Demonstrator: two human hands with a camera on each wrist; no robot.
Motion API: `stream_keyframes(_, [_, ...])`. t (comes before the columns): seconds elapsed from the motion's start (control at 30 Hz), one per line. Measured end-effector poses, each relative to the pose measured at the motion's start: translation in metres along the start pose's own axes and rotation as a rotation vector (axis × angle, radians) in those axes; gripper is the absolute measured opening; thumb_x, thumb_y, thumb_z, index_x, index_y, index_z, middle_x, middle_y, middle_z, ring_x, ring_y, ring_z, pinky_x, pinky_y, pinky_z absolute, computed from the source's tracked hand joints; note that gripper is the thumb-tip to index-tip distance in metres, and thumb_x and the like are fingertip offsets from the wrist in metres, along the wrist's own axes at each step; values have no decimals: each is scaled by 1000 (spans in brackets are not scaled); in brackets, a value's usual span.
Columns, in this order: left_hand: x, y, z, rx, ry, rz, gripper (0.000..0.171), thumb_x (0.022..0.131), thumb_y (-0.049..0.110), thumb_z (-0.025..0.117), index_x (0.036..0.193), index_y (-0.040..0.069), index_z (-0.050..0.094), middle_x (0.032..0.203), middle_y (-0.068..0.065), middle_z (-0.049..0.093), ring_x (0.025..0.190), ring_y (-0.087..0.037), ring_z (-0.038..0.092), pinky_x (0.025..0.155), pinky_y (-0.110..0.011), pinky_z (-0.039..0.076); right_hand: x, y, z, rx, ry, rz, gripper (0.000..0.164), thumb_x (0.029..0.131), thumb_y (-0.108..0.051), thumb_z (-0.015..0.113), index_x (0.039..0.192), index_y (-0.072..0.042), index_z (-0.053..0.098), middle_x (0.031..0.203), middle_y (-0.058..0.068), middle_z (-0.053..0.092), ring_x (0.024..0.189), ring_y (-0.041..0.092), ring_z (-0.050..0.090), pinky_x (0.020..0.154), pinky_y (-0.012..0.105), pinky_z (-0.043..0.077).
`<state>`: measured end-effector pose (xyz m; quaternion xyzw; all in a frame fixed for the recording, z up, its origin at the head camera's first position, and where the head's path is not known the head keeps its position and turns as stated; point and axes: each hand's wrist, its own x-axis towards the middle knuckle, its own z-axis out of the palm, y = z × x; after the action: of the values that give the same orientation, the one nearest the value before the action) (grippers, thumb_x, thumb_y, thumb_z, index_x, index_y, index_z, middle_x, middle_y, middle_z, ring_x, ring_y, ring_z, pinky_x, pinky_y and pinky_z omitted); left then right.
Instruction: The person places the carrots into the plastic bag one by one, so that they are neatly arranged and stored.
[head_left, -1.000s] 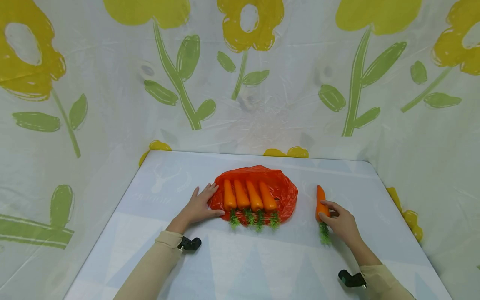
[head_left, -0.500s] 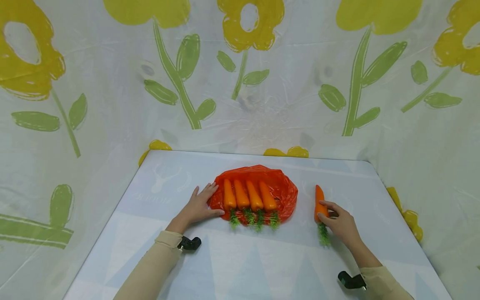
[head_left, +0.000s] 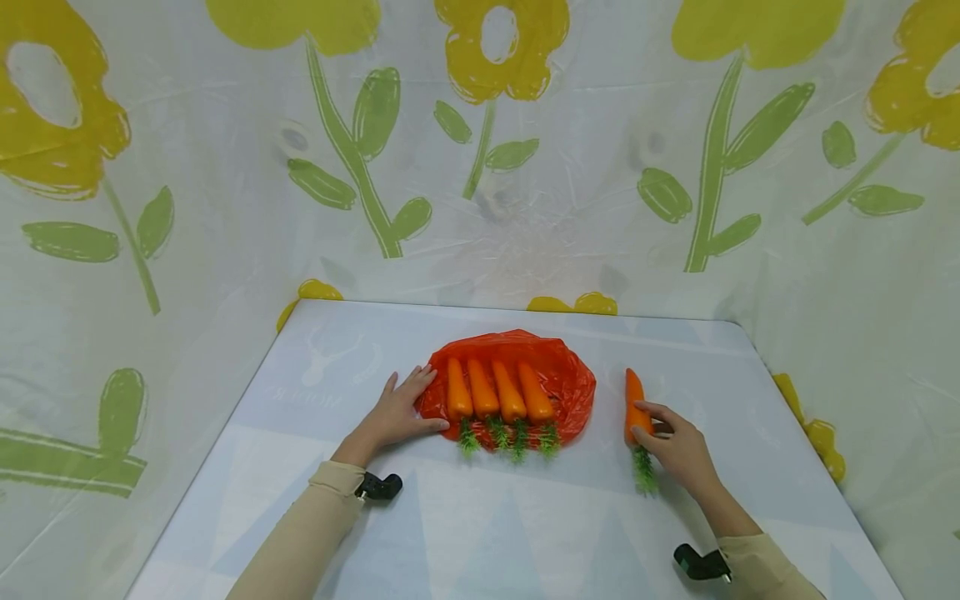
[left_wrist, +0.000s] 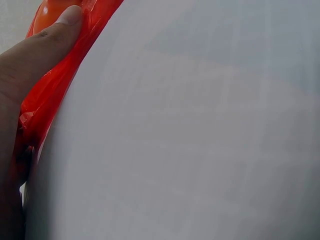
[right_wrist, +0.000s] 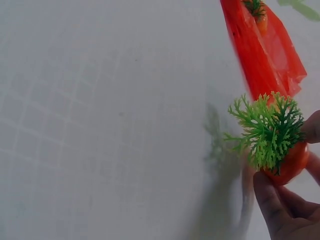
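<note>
In the head view a red plastic bag (head_left: 576, 392) lies spread on the table. Several orange carrots (head_left: 482, 392) with green tops rest side by side on it, tops towards the person. My left hand (head_left: 396, 412) rests on the bag's left edge, fingers spread; its thumb (left_wrist: 55, 35) lies over the red plastic beside a carrot in the left wrist view. Right of the bag, my right hand (head_left: 681, 446) pinches a single carrot (head_left: 633, 398) near its thick end, thin tip pointing away. The leafy top (right_wrist: 267, 130) faces the right wrist camera.
The pale table (head_left: 480, 533) has rounded far corners and a faint printed pattern. Behind it and at both sides hangs a white curtain (head_left: 570, 167) with yellow flowers. Small black cameras (head_left: 381, 487) sit on both wrists.
My right hand has shifted slightly left with the carrot, bringing it a little closer to the bag. The left hand, the bag and the carrots on it have stayed put.
</note>
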<state>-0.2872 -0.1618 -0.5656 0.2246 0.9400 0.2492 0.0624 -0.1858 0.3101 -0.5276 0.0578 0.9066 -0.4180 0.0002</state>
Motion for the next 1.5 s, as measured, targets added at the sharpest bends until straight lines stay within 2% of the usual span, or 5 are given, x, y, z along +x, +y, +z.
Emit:
stream_keyframes(0.2, [0,-1,0,1,7,10,107,81,68,73,160,8,32,167,-10,27,155,-31,18,123,-59,-2,-1,-6,1,7,2,-17,53,96,-35,72,142,-10,60,132,23,62,111,35,62,76,24,54])
stream_keyframes(0.5, [1,-1,0,4,3,2,107,82,68,72,160,8,31,167,-9,26,155,-30,17,123,-59,-3,-3,-12,4,22,-5,-27,52,97,-35,71,142,-11,60,137,22,60,111,35,63,78,21,54])
stream_keyframes(0.9, [-1,2,-1,-11,-6,-1,106,82,66,73,160,8,31,167,-9,26,155,-30,17,123,-58,-4,-4,-17,7,10,-10,-50,51,97,-36,70,142,-12,60,137,21,59,112,35,63,86,38,60])
stream_keyframes(1.2, [0,0,0,0,4,6,106,82,66,73,160,8,32,167,-10,26,155,-31,18,123,-58,-3,-7,-22,8,22,-7,-94,49,97,-34,71,140,-11,62,135,18,61,111,32,62,81,17,52])
stream_keyframes(1.5, [-1,1,-1,5,-1,7,106,82,66,72,160,8,31,167,-10,26,155,-31,17,123,-59,-3,-10,-27,9,35,-22,-111,48,97,-31,72,139,-11,62,135,18,61,111,31,61,81,14,51])
